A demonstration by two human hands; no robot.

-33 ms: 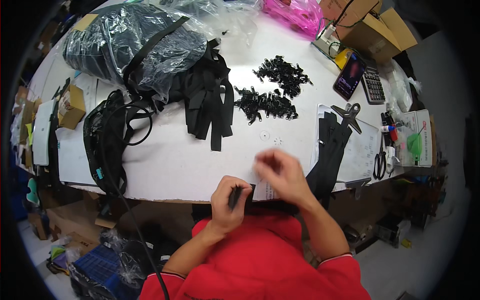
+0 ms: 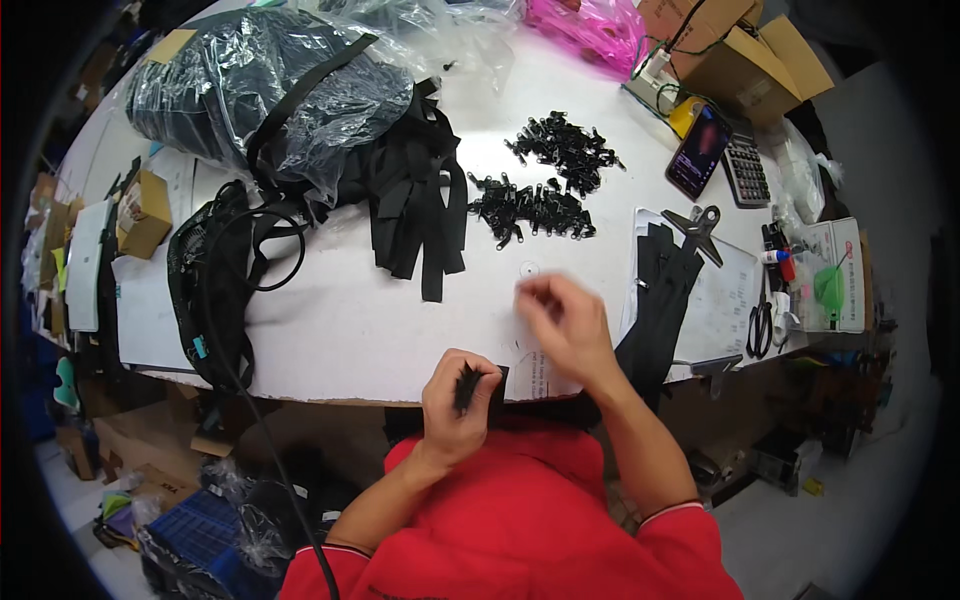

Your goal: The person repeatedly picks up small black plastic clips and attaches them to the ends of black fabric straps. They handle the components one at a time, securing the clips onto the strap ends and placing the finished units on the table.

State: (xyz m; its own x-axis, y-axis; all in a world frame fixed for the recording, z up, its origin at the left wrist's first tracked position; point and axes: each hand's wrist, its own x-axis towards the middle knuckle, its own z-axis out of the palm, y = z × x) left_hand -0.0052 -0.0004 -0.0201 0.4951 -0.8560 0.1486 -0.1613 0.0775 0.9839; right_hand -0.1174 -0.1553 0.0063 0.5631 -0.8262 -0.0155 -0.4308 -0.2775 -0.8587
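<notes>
Table [image 2: 330,345], left fist [image 2: 447,405] around fabric [image 2: 465,387]

The wide flat table [image 2: 330,340] is plain white. Upon it, the small heaped zipper sliders [image 2: 540,214] are black. At its near edge, the held fabric bundle [image 2: 466,388] is also black. At its far edge, the thin plastic bag [image 2: 590,32] is bright pink. Before it, the cloth shirt [image 2: 500,510] is red, with white-lined sleeves.

The black strips [image 2: 465,389] look matt cloth (the wrap [image 2: 335,130], glossy plastic).
</notes>
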